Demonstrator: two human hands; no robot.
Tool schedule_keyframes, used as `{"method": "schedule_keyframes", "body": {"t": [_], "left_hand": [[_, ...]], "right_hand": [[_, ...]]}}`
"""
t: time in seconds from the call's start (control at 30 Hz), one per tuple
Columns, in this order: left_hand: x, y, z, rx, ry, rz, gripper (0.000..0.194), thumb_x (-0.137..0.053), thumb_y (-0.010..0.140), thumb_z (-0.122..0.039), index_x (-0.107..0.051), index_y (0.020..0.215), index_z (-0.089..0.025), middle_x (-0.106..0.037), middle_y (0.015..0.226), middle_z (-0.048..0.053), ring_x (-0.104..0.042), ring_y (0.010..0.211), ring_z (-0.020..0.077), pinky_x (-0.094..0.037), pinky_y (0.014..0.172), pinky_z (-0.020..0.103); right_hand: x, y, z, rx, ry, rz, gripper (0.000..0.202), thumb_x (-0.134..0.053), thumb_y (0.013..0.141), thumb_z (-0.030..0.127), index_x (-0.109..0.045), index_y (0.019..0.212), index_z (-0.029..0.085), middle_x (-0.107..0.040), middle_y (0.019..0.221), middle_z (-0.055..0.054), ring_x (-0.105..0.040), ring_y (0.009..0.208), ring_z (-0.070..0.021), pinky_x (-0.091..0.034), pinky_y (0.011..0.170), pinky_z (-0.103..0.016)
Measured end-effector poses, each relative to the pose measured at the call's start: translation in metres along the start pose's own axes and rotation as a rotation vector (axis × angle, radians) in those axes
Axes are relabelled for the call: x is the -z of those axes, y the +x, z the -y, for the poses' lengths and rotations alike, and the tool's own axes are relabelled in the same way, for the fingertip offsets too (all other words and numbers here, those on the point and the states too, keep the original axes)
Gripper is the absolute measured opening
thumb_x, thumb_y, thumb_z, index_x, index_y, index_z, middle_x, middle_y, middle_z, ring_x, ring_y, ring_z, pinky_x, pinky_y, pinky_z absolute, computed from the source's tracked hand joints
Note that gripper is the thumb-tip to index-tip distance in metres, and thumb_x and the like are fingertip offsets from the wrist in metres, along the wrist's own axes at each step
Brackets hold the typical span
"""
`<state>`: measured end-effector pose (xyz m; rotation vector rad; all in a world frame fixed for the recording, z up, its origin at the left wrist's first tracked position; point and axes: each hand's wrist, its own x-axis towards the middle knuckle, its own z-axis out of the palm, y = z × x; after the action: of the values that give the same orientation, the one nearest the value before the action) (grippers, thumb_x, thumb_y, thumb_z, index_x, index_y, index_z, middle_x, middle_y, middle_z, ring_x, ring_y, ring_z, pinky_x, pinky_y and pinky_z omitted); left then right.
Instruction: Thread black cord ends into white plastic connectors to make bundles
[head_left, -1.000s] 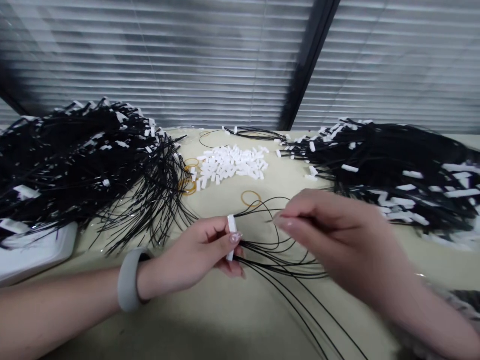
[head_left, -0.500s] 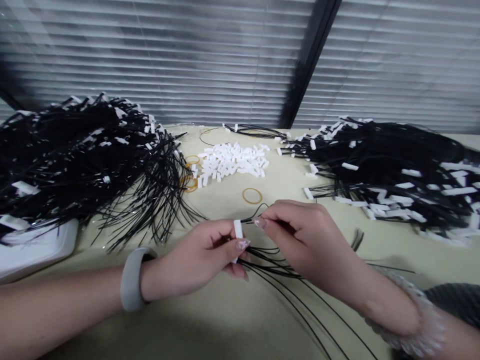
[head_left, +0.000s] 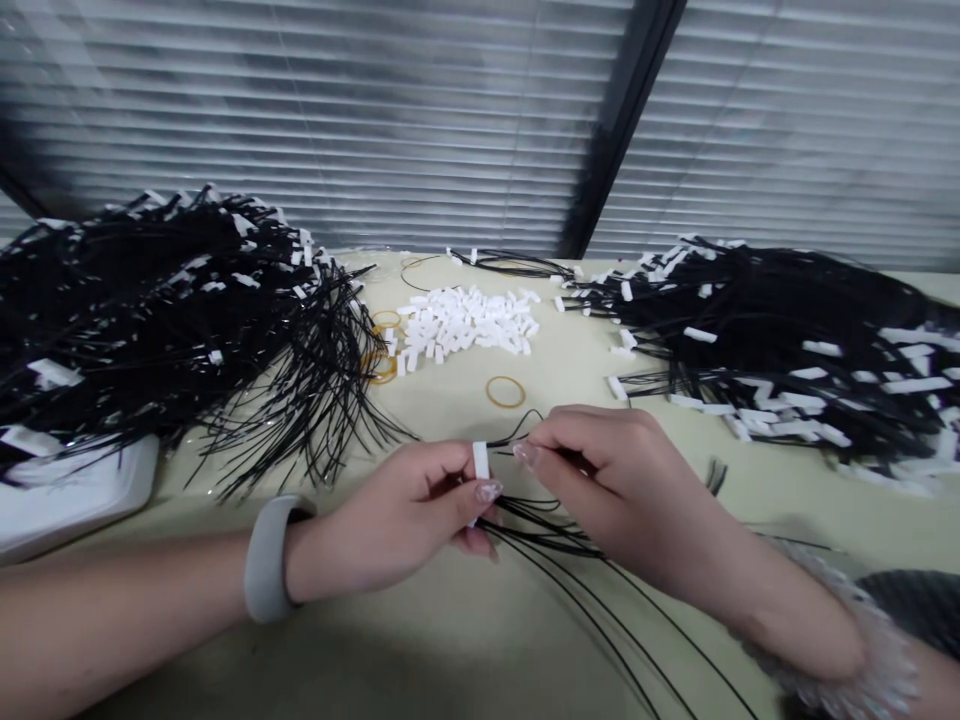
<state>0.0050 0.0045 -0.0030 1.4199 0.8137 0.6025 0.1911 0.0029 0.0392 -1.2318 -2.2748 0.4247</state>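
Holds apparently part-wired white connector (head_left: 481, 460) in curled left hand (head_left: 405, 510), pinches black wire (head_left: 505, 453) in right hand (head_left: 604, 475), seemingly uninserted.

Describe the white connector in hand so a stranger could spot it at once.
Over the pale table, at mid-picture, find the left hand with the grey wristband. The white connector is pinched in its fingers, black wires trailing rightward. Unlike the loose white pieces piled beyond, it is held and wired.
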Motion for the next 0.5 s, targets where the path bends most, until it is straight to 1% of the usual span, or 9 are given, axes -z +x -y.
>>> {"method": "schedule_keyframes", "body": {"t": [0.23, 0.37, 0.5], "left_hand": [[-0.0005, -0.0006, -0.0035, -0.006, 0.025, 0.0, 0.02, -0.047, 0.086, -0.03, -0.051, 0.074, -0.014, -0.055, 0.067, -0.002, -0.062, 0.064, 0.0101, -0.049, 0.059, 0.021], [-0.0012, -0.0003, -0.004, 0.001, 0.033, -0.006, 0.02, -0.047, 0.085, -0.031, -0.051, 0.073, -0.014, -0.054, 0.066, -0.002, -0.062, 0.063, 0.0112, -0.049, 0.058, 0.022], [-0.0024, -0.0008, -0.0043, 0.01, 0.028, -0.002, 0.018, -0.047, 0.085, -0.029, -0.051, 0.074, -0.014, -0.053, 0.066, -0.003, -0.061, 0.063, 0.0104, -0.049, 0.059, 0.022]], "right_hand": [[-0.0012, -0.0001, 0.0012, -0.026, 0.025, -0.024, 0.026, -0.046, 0.083, 0.021, -0.046, 0.058, 0.015, -0.048, 0.053, 0.005, -0.039, 0.051, -0.004, -0.03, 0.051, -0.019], [-0.0005, 0.0002, 0.0016, -0.029, 0.043, -0.034, 0.024, -0.047, 0.083, 0.02, -0.05, 0.06, 0.016, -0.049, 0.054, 0.005, -0.041, 0.051, -0.0038, -0.031, 0.051, -0.019], [0.0004, 0.0, 0.0019, -0.015, 0.029, -0.004, 0.02, -0.048, 0.08, 0.016, -0.054, 0.062, 0.016, -0.048, 0.052, 0.005, -0.038, 0.049, -0.0043, -0.03, 0.049, -0.019]]}}
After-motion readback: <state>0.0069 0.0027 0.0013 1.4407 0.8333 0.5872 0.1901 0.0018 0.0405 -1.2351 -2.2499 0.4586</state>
